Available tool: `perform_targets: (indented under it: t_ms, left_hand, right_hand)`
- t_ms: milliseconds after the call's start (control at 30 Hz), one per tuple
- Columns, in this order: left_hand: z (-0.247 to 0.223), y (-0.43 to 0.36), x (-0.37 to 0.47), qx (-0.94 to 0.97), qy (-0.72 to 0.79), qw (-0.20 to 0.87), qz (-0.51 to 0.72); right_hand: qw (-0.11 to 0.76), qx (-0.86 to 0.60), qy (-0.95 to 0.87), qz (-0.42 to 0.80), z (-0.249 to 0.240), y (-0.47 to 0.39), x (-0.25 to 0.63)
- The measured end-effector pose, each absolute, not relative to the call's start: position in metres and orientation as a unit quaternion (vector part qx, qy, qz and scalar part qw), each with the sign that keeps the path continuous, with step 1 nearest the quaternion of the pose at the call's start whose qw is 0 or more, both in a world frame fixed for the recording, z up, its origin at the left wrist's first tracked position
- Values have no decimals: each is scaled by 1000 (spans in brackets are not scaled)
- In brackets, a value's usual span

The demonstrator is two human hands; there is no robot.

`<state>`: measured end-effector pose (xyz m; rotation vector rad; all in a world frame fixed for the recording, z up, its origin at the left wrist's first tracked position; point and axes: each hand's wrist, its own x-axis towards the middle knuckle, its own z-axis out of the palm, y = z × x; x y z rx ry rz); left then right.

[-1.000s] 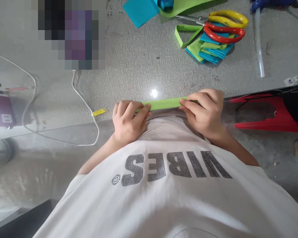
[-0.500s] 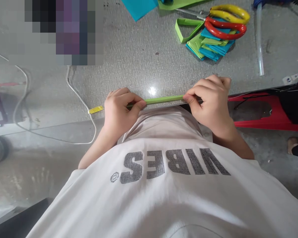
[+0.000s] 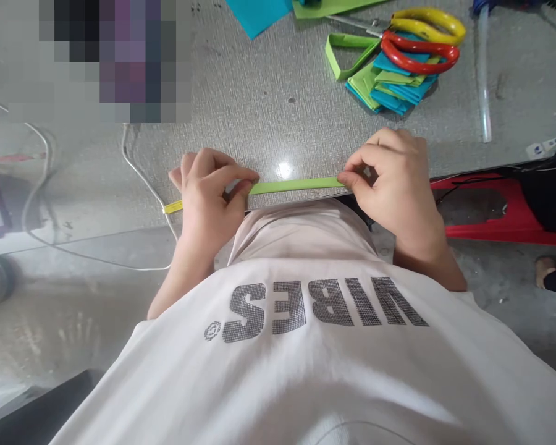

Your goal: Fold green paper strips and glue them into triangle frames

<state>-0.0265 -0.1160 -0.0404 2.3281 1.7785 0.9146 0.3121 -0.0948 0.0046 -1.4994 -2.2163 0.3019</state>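
A loose white short-sleeved cloth shirt is worn. On its chest the word "VIBES" is printed in dark meshed capital letters, seen upside down, and beside the S a small round dark mark is placed.

Beyond the left grip and right grip spreads a grey, textured counter, a bright reflection shining between them; right of the right grip is red furniture by the counter's edge, and grey floor shows nearer than both
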Motion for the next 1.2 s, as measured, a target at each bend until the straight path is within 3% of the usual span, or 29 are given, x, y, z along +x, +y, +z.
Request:
perform_targets:
  t_ms: [233,567,700,933,1067,1200]
  left_hand:
    - [-56,-154,-4,823,489,-29,286]
    - [-58,-161,1,817,506,3,278]
    - [-55,-159,-3,820,506,59,260]
    - [-45,-153,-12,814,515,33,264]
    - [-48,-150,-13,816,478,-37,322]
    - [-32,-151,-15,830,368,-120,402]
  right_hand:
    - [190,-512,-831,109,12,-116,273]
    - [168,-394,-889,160,-21,-125,233]
    - [164,-404,-890,132,-25,-128,256]
    - [163,-510,-844,45,-37,-136,319]
    - [228,-511,-829,7,-57,-135,320]
    - [380,-422,-823,21,-52,-128,315]
